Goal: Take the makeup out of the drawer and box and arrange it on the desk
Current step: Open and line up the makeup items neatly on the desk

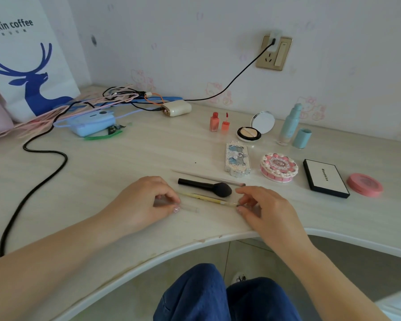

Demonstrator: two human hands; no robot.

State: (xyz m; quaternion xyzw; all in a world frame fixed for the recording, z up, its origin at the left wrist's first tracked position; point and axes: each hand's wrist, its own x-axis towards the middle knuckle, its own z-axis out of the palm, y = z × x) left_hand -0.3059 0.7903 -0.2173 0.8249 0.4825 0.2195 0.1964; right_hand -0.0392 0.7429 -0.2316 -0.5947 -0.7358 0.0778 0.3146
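Clear plastic tube point(190, 208) lies on the surface under the left hand point(146, 202), fingertips pinching its end; right hand point(262, 207) pinches the yellow brush point(208, 198) tip. Best nudge both parallel to the black powder brush point(206, 186), evenly spaced, without rolling off the edge.

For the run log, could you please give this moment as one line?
left hand: on clear tube | right hand: at yellow pencil tip | black brush: behind pencil | desk: compacts set out right
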